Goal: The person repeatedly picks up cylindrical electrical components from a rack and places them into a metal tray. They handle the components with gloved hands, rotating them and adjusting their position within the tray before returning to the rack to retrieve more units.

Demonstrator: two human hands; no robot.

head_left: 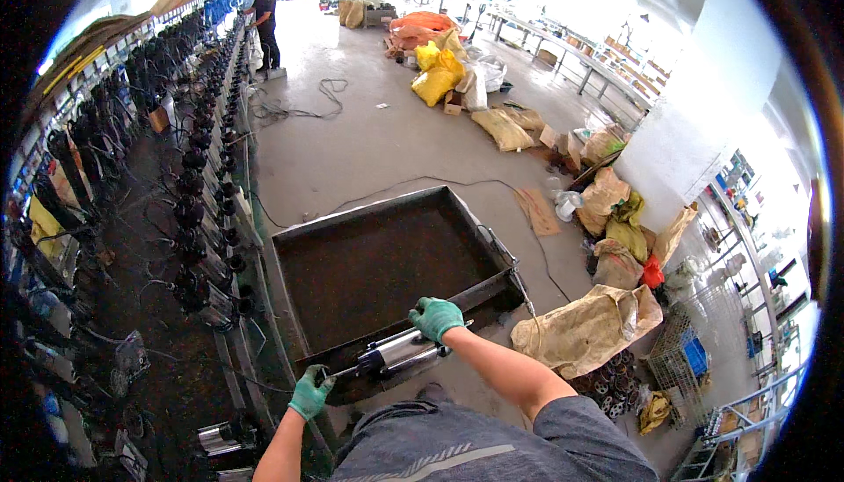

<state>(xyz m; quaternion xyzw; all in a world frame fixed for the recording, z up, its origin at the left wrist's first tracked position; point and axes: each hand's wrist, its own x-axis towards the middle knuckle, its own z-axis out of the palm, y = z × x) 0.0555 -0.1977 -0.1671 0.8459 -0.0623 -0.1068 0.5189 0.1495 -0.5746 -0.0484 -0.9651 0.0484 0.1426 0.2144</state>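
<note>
- A worker's left hand (309,391), in a green glove, is nearly closed, thumb and fingers pinching the slim end lead (345,371) of a silver, motor-like cylinder (396,350).
- The right hand (437,318), likewise gloved, curls partway at the cylinder's upper right; its palm side is hidden, so whether it grips the metal cannot be told.
- The cylinder lies aslant between the hands, right end farther from the worker, at the near side of a dark, shallow metal tray (378,258).
- Sound handling probably calls for the right hand to steady the heavy body while the left guides the lead without tugging.
- A black cable (264,385) trails leftward from near the left hand; leaving it slack should help avoid a snag.
- Fingertips would be best kept from between the cylinder and the tray's edge.
</note>
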